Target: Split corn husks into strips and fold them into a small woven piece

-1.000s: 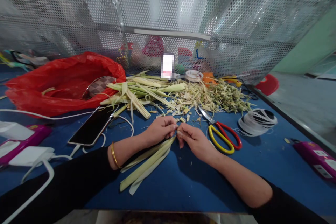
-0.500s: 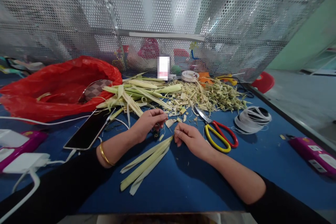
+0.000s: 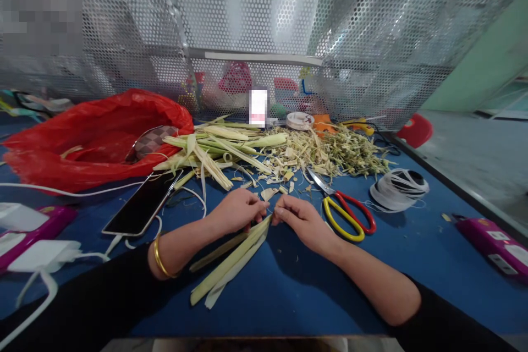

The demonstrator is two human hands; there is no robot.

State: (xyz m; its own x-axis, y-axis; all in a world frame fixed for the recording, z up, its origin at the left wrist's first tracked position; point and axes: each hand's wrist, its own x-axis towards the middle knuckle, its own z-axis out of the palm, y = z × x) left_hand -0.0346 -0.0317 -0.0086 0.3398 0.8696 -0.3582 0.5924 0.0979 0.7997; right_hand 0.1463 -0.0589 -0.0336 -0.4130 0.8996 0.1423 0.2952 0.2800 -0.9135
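Note:
Pale green corn husk strips point(image 3: 228, 264), several of them, fan out over the blue table towards me, their narrow ends gathered at the tip. My right hand point(image 3: 303, 221) pinches that gathered tip between thumb and forefinger. Close beside it, my left hand point(image 3: 239, 212) has its fingertips pressed together just above the strips; whatever lies in that pinch is too small or hidden to make out. Scissors point(image 3: 344, 212) with one yellow and one red handle lie right of my right hand, blades pointing away. Farther right stands a spool of white string point(image 3: 399, 190).
Behind my hands lie a heap of husks point(image 3: 223, 146) and a pile of dry scraps point(image 3: 330, 148). A red plastic bag point(image 3: 99, 121) is at the left, with a phone point(image 3: 142, 203) and white cables before it. A perforated metal screen point(image 3: 256, 16) rises at the back.
My left hand has moved right and towards me, closing the gap to my right hand and covering part of the strips. My right hand has stayed at the tip.

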